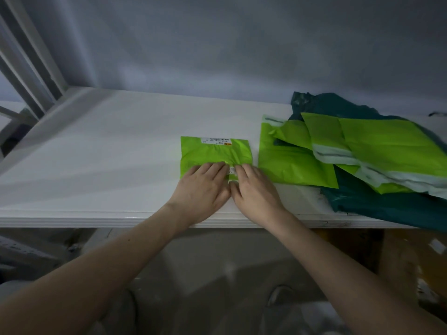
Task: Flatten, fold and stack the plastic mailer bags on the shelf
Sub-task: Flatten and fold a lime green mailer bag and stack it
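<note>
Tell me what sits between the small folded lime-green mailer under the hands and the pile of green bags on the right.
Nothing: the head view shows a narrow bare strip of white shelf between folded mailer and pile.

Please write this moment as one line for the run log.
stage: flattening | left hand: pressing folded green mailer | right hand: pressing same | pile of mailers: unfolded, right side of shelf

The left hand (202, 189) and the right hand (254, 192) cover the near edge of the folded green bag (215, 152). Its label (216, 140) has print too small to read. The right picture edge cuts the dark green bag (387, 204).
</note>
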Demonstrator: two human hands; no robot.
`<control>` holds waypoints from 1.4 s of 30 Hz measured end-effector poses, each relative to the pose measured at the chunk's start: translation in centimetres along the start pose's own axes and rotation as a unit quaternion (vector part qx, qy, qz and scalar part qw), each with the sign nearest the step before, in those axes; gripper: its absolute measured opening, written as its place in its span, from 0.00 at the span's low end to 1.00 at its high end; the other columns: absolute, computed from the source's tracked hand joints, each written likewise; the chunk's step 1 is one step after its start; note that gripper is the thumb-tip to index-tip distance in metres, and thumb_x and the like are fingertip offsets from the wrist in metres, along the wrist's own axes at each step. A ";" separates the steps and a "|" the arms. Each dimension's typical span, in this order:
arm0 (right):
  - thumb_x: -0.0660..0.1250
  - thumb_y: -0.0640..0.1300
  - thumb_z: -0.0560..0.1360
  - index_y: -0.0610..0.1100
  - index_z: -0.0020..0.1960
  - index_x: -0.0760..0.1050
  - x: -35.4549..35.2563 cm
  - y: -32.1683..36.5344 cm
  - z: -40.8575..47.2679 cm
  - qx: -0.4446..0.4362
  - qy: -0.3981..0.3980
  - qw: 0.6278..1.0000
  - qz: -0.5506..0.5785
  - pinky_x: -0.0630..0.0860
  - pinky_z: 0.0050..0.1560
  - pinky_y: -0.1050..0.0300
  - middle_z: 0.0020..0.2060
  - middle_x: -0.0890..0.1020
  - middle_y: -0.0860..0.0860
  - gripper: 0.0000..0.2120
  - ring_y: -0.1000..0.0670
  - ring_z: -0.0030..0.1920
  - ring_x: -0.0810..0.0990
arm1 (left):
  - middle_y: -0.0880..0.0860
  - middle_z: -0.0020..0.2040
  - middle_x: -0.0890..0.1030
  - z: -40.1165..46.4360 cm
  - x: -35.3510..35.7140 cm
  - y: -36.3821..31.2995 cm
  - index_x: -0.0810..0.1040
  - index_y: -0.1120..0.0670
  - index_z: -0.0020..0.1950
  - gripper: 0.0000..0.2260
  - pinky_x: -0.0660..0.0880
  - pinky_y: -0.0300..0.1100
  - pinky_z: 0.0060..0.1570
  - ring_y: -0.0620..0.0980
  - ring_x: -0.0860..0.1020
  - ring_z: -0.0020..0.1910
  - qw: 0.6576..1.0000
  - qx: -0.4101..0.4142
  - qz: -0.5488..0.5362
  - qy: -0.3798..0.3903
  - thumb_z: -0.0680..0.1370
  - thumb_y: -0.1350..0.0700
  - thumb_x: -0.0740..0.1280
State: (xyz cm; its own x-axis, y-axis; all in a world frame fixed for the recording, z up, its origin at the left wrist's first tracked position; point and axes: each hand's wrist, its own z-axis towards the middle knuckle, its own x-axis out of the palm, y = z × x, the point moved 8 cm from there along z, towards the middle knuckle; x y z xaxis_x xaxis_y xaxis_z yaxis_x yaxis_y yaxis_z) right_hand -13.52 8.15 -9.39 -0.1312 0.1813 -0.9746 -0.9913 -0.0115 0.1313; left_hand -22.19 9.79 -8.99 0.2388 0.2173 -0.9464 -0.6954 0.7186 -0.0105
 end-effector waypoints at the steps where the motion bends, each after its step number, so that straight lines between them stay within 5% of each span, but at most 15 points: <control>1: 0.51 0.51 0.72 0.38 0.53 0.77 0.0 -0.2 -0.2 0.001 -0.002 1.000 -0.018 0.77 0.46 0.49 0.44 0.80 0.45 0.23 0.43 0.47 0.80 | 0.55 0.57 0.80 0.0 0.1 0.0 0.78 0.60 0.60 0.23 0.77 0.47 0.49 0.55 0.79 0.52 1.000 0.002 0.003 0.002 0.75 0.48 0.55; 11: 0.58 0.50 0.69 0.38 0.51 0.77 -0.1 -0.9 -0.9 0.035 0.003 0.998 -0.051 0.76 0.39 0.52 0.42 0.79 0.44 0.20 0.43 0.44 0.79 | 0.54 0.53 0.80 0.1 -0.1 -0.2 0.78 0.59 0.58 0.23 0.78 0.47 0.39 0.57 0.78 0.45 1.000 0.005 0.003 0.017 0.74 0.47 0.53; 15: 0.63 0.46 0.69 0.36 0.57 0.73 -0.9 -0.8 -1.1 0.021 -0.016 0.999 -0.021 0.75 0.49 0.47 0.50 0.78 0.40 0.19 0.39 0.50 0.75 | 0.55 0.44 0.78 0.2 -0.7 -0.5 0.79 0.57 0.51 0.20 0.72 0.46 0.32 0.57 0.75 0.38 0.999 -0.012 0.031 0.014 0.74 0.48 0.53; 19: 0.59 0.44 0.68 0.36 0.56 0.73 -1.8 0.0 -1.0 0.020 -0.033 0.999 -0.003 0.75 0.46 0.49 0.46 0.78 0.40 0.20 0.39 0.47 0.76 | 0.56 0.37 0.75 0.3 -1.3 -0.6 0.78 0.56 0.40 0.17 0.69 0.44 0.31 0.56 0.74 0.35 0.998 -0.020 0.061 0.015 0.72 0.48 0.53; 22: 0.60 0.39 0.74 0.35 0.61 0.70 -0.8 0.7 -0.8 0.032 0.019 0.997 0.068 0.67 0.57 0.48 0.52 0.77 0.38 0.17 0.38 0.55 0.72 | 0.55 0.36 0.75 0.2 -1.4 -0.2 0.79 0.55 0.39 0.17 0.70 0.44 0.33 0.56 0.74 0.35 0.997 -0.027 0.064 0.020 0.73 0.48 0.53; 28: 0.61 0.38 0.74 0.38 0.63 0.68 0.5 1.6 1.1 0.129 0.039 0.940 0.313 0.72 0.57 0.45 0.54 0.78 0.38 0.18 0.38 0.54 0.77 | 0.58 0.51 0.78 -0.6 -1.4 3.0 0.79 0.55 0.54 0.20 0.76 0.47 0.47 0.58 0.78 0.47 0.999 -0.042 -0.013 0.031 0.75 0.49 0.52; 32: 0.62 0.40 0.75 0.44 0.71 0.62 1.0 3.1 2.5 0.156 0.065 0.907 0.386 0.71 0.58 0.55 0.61 0.77 0.45 0.25 0.45 0.58 0.78 | 0.62 0.60 0.78 -1.6 0.1 5.9 0.76 0.60 0.62 0.26 0.76 0.51 0.52 0.60 0.79 0.55 0.992 -0.069 -0.008 0.109 0.76 0.46 0.49; 37: 0.63 0.38 0.68 0.44 0.66 0.66 1.5 6.2 5.1 0.147 0.051 0.890 0.429 0.73 0.61 0.46 0.60 0.73 0.42 0.27 0.42 0.57 0.77 | 0.57 0.76 0.57 -2.7 -0.3 8.7 0.58 0.54 0.75 0.40 0.56 0.50 0.71 0.57 0.58 0.74 0.979 -0.145 -0.041 0.134 0.68 0.38 0.34; 42: 0.63 0.34 0.73 0.37 0.67 0.70 1.9 10.3 7.0 0.068 0.066 0.932 0.350 0.59 0.65 0.65 0.66 0.67 0.42 0.22 0.46 0.67 0.68 | 0.52 0.78 0.50 -3.9 -0.5 13.0 0.53 0.57 0.75 0.26 0.48 0.46 0.74 0.50 0.48 0.77 0.970 -0.181 -0.039 0.158 0.81 0.45 0.50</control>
State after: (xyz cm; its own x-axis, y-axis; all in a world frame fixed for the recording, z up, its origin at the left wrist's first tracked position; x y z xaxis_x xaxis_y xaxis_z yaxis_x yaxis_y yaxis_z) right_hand -23.88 15.26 -8.66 -0.7542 0.0542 -0.6544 -0.6529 0.0454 0.7561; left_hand -33.99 16.48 -9.93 0.1201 -0.0817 -0.9894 -0.8895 0.4336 -0.1438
